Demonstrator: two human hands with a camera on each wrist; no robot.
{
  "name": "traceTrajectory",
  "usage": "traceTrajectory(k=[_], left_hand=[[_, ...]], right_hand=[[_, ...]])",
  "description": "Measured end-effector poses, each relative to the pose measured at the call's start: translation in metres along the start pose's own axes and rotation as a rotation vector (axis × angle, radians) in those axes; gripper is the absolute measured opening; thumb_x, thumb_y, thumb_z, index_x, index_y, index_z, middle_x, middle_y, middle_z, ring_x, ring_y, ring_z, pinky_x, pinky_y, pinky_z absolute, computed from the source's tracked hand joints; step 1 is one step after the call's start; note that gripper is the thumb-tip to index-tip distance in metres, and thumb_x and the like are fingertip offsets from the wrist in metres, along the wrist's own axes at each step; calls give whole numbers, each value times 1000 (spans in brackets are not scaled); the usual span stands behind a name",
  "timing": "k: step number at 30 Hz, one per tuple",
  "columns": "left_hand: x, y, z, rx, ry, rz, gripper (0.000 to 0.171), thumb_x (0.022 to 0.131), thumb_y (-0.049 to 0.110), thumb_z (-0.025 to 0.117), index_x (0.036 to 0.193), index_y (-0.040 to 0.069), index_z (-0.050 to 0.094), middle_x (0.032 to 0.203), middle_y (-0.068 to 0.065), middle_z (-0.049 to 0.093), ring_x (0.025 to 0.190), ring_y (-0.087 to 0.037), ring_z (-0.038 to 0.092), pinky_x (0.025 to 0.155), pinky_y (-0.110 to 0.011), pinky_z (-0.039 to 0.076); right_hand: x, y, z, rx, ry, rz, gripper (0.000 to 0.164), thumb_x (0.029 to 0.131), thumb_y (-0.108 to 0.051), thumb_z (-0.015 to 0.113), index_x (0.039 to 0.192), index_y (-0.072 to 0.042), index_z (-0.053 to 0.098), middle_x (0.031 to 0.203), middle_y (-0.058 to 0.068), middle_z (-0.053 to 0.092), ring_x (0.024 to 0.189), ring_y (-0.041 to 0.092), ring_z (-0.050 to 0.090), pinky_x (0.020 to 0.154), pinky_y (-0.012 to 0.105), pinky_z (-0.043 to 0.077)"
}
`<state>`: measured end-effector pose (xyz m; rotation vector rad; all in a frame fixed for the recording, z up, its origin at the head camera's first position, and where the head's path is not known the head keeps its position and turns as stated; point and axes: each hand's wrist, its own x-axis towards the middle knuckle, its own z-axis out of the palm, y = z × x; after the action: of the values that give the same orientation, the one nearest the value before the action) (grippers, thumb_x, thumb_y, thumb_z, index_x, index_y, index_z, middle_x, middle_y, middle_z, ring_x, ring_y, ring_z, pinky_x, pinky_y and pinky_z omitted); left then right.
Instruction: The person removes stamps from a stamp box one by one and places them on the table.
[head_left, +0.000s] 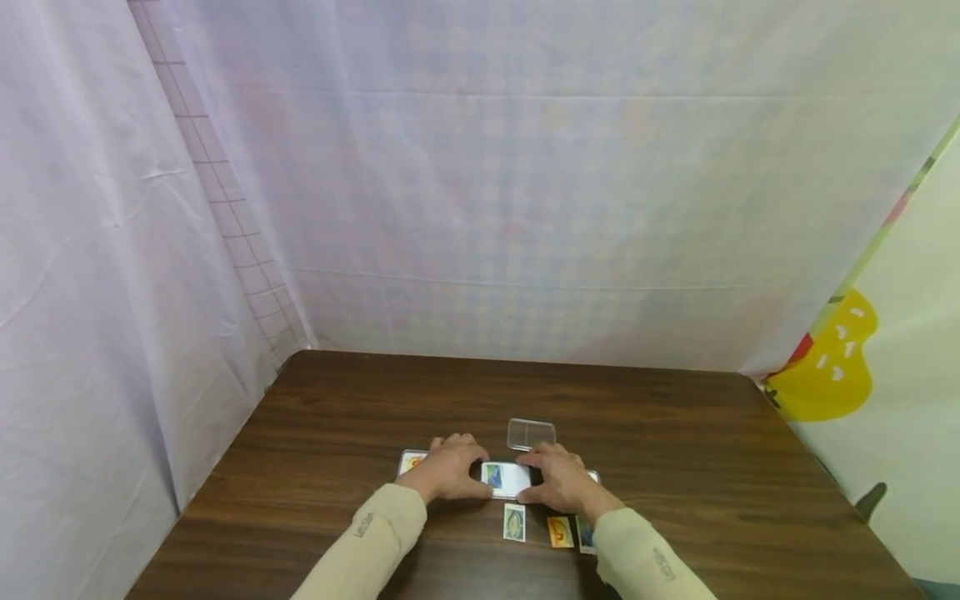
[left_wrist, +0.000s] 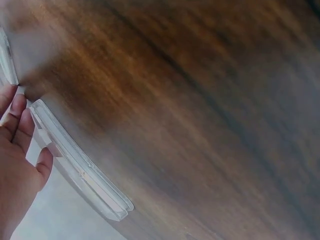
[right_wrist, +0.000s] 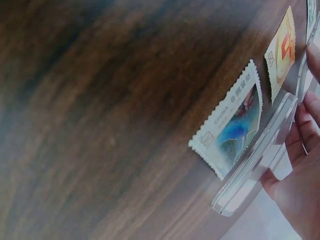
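A clear plastic stamp case (head_left: 514,481) with a blue-green stamp (head_left: 495,476) at its left side lies between both hands. My left hand (head_left: 450,468) holds its left end, thumb at the near corner and index finger at the far one. Its right end is held the same way by my right hand (head_left: 558,479). Beneath the left palm sits another clear case (left_wrist: 82,170), holding an orange-yellow stamp (head_left: 411,461). A further clear case (right_wrist: 260,155) stands under the right palm, partly hidden.
Beyond the hands lies a clear lid (head_left: 532,434). Nearer are a pale green stamp (head_left: 514,522), an orange stamp (head_left: 560,532) and a blue-green stamp (right_wrist: 232,122) partly covered by the right sleeve in the head view. White curtains border the brown wooden table (head_left: 337,408).
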<state>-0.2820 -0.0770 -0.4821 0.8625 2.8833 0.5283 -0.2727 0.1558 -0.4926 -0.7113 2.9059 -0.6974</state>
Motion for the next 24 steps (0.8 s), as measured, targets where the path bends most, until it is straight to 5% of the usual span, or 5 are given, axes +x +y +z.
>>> traceTrajectory(k=[9, 24], left_hand=[[2, -2, -1, -14, 20, -8, 41, 88, 43, 71, 117, 13, 70, 110, 0, 62, 108, -22, 54, 93, -44, 36], [7, -1, 2, -37, 75, -33, 32, 88, 42, 72, 105, 15, 73, 100, 3, 62, 98, -18, 53, 87, -41, 34]], right_hand=[[-1, 0, 0, -9, 4, -1, 51, 77, -31, 84, 122, -10, 69, 121, 12, 59, 117, 35, 51, 98, 62, 34], [-2, -1, -1, 8, 0, -1, 51, 78, -30, 83, 122, -9, 68, 120, 12, 59, 116, 35, 51, 99, 63, 33]])
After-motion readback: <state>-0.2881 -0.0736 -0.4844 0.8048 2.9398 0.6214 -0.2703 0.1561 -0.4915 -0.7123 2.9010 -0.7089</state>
